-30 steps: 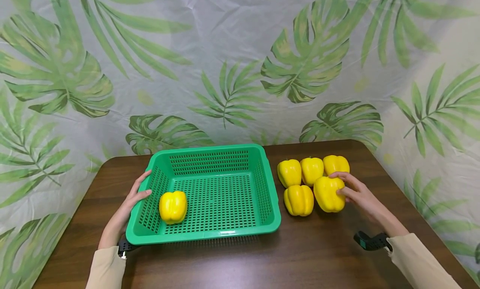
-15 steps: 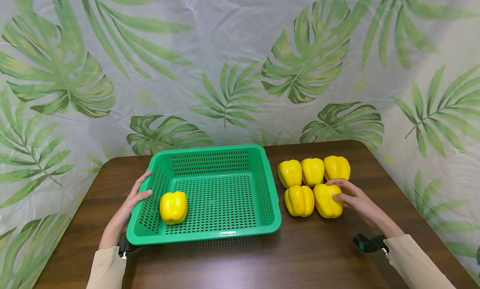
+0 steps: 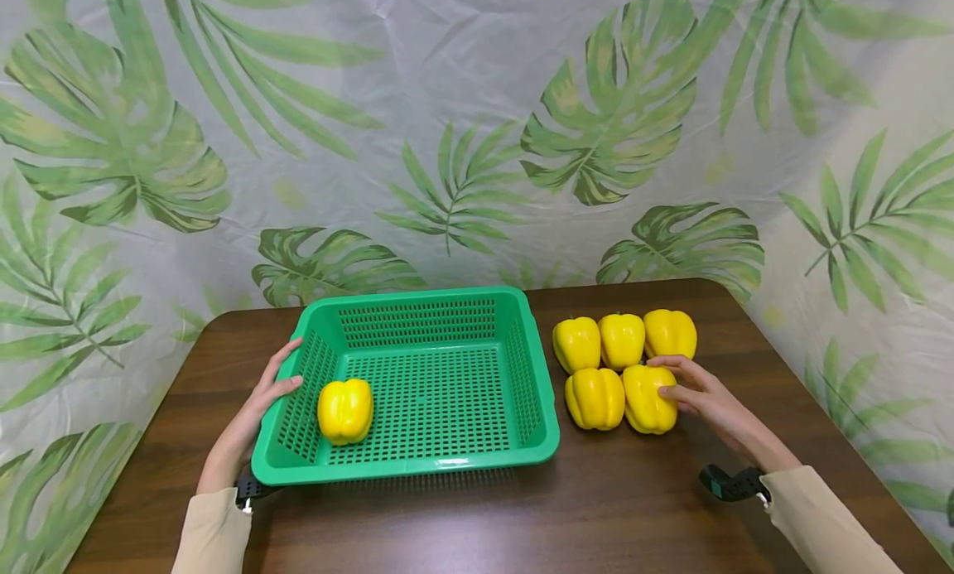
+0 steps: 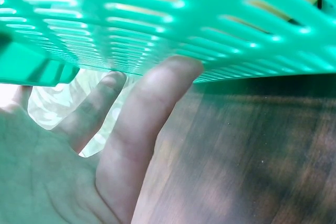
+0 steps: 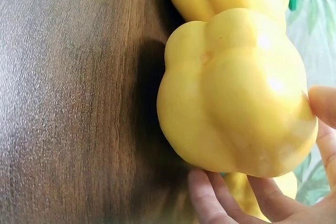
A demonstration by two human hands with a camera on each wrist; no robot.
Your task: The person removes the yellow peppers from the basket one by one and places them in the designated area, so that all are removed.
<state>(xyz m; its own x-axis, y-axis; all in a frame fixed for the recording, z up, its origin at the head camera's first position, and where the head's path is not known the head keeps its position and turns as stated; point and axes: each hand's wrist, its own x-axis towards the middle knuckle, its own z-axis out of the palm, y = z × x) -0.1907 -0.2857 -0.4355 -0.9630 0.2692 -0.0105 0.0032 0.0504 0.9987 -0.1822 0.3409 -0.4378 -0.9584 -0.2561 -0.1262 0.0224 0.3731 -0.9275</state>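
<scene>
My left hand (image 3: pixel 261 400) holds the left rim of the green plastic basket (image 3: pixel 417 466), with fingertips and thumb tip over the edge. In the left wrist view its fingers (image 4: pixel 139 124) lie against the slotted outer wall (image 4: pixel 131 35). One yellow bell pepper (image 3: pixel 345 412) sits inside the basket at the left. On the right, my right hand (image 3: pixel 711 404) has thumb and fingers around the front right yellow bell pepper (image 3: pixel 647 402). The right wrist view shows that pepper (image 5: pixel 241 93) close up, with the fingers (image 5: pixel 205 195) at its side.
Beside the held pepper lies another yellow bell pepper (image 3: pixel 595 399). Three more, such as the back left one (image 3: pixel 576 344), form a row behind. A brown wooden table (image 3: pixel 477 524) bears everything, and a leaf-patterned sheet (image 3: pixel 462 102) hangs behind it.
My right hand has brought the yellow bell pepper down and slightly toward me, beside its front neighbour. It then shifted slightly left. My left hand and the basket have stayed put.
</scene>
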